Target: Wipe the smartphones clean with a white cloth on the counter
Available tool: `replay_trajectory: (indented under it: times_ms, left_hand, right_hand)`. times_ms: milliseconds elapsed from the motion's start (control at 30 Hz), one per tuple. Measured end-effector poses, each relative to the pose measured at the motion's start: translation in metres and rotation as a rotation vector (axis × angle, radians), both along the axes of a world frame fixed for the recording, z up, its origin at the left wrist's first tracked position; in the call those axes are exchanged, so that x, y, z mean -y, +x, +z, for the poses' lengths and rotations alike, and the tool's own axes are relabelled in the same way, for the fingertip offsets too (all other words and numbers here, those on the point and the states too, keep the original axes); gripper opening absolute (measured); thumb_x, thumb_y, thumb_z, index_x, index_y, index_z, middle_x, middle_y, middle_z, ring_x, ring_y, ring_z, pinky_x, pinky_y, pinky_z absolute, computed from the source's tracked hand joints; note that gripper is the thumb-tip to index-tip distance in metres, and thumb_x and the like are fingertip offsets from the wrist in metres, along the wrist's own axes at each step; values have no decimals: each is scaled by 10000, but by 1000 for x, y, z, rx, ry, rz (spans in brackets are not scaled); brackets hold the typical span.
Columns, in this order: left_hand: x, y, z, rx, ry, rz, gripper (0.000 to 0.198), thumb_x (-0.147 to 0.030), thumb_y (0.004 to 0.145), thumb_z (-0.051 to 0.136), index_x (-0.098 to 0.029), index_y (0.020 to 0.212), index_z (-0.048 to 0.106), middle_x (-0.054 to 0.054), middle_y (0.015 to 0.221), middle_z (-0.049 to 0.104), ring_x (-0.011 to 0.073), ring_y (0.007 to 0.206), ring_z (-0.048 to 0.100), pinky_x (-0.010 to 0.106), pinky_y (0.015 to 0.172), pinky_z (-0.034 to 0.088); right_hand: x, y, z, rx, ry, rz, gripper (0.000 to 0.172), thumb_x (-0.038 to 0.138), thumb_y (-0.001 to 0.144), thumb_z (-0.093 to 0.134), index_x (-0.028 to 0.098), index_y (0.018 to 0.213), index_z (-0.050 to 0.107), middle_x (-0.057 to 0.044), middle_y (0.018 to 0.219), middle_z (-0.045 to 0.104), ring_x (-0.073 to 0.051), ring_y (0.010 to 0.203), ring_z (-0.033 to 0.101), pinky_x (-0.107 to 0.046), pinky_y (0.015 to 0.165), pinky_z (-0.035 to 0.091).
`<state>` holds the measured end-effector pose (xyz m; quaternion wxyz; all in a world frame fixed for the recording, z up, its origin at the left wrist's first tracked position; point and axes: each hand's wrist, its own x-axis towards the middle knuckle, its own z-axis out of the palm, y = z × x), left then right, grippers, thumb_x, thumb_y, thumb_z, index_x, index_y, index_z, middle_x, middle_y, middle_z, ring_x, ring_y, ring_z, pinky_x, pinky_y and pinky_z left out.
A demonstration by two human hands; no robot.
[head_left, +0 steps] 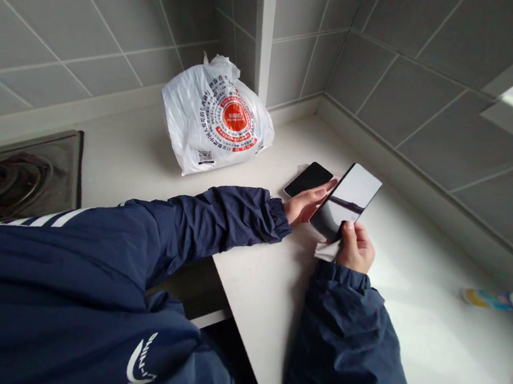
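A smartphone (354, 189) with a glossy, reflecting screen is held tilted above the countertop. My left hand (301, 206) supports it from its left side, its fingers partly hidden behind the phone. At the lower right corner, my right hand (357, 249) is closed with the thumb against the phone's edge. A crumpled white tissue (327, 251) sticks out from under that hand, beside the phone's lower end. Flat on the counter, just beyond my left hand, lies a second phone (311, 178) with a dark screen.
A white plastic bag (213, 120) with red and black print stands toward the back wall. To the left is a gas stove (64, 166). A blurred bottle (497, 300) lies on the white countertop (410, 336) at right. Grey tiled walls meet in the corner.
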<state>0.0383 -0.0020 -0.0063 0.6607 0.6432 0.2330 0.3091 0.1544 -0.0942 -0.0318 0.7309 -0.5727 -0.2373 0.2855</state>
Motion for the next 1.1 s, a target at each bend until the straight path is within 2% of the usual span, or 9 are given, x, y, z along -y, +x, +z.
replay_trajectory:
  times_ms: [100, 233, 367, 467, 600, 800, 933, 1067, 1100]
  left_hand:
    - [-1, -2, 2, 17, -354, -74, 912, -792, 908, 87, -184, 1442, 507, 162, 1306, 661, 334, 1233, 624, 567, 1063, 448]
    - [1, -9, 3, 160, -659, -127, 938, -788, 896, 88, -147, 1425, 523, 175, 1278, 677, 352, 1229, 624, 576, 1047, 462]
    - [0, -13, 4, 241, -823, -192, 949, -792, 898, 119, -104, 1423, 508, 204, 1244, 687, 355, 1191, 640, 586, 1038, 453]
    - [-2, -13, 6, 238, -940, -269, 1014, -812, 875, 72, -70, 1406, 514, 239, 1174, 698, 352, 1012, 697, 611, 982, 460]
    - [-4, -13, 7, 204, -964, -287, 912, -736, 923, 103, -94, 1447, 484, 226, 1165, 702, 323, 849, 707, 620, 912, 479]
    - [-4, -15, 4, 206, -954, -281, 818, -696, 948, 203, -133, 1489, 448, 190, 1218, 696, 344, 939, 713, 634, 936, 476]
    - [-9, -19, 1, 196, -976, -463, 958, -828, 868, 159, -112, 1371, 550, 181, 935, 742, 362, 844, 722, 644, 872, 498]
    - [-11, -22, 1, 280, -985, -598, 843, -673, 961, 65, -113, 1361, 552, 216, 1077, 726, 343, 870, 733, 585, 840, 529]
    - [-11, -21, 1, 283, -995, -621, 839, -654, 970, 51, -106, 1367, 547, 228, 1121, 714, 348, 872, 734, 580, 825, 533]
  right_hand:
    - [5, -11, 2, 55, -34, 85, 423, 508, 646, 822, 161, 871, 736, -22, 843, 722, -150, 763, 652, -318, 805, 537]
    - [6, -20, 8, 194, -140, 109, 426, 548, 655, 803, 143, 772, 743, -32, 773, 708, -179, 802, 656, -344, 841, 516]
    - [3, -18, 15, 50, -162, -34, 464, 613, 683, 769, 153, 705, 714, -3, 611, 640, -147, 568, 603, -308, 584, 531]
    - [5, -3, 16, -230, -142, -8, 458, 590, 614, 821, 176, 730, 663, 58, 513, 541, -124, 434, 523, -285, 416, 494]
    - [11, 15, 14, -508, -35, 170, 533, 520, 604, 857, 265, 1001, 608, 59, 760, 641, -243, 652, 710, -468, 527, 619]
    - [10, 15, 8, -433, 13, -9, 487, 338, 677, 783, 246, 1140, 662, -57, 1319, 665, -264, 1183, 666, -475, 857, 642]
    - [10, 31, 5, -373, 49, -20, 464, 232, 661, 776, 243, 1114, 675, -54, 1269, 709, -258, 1224, 657, -529, 1015, 570]
    - [7, 37, 18, -172, 144, -125, 502, 114, 663, 725, 240, 1147, 687, -20, 1183, 752, -243, 1148, 700, -542, 1088, 512]
    - [6, 33, 22, 15, 211, -260, 480, 129, 718, 692, 210, 1192, 686, -43, 1191, 751, -243, 1142, 703, -534, 1101, 502]
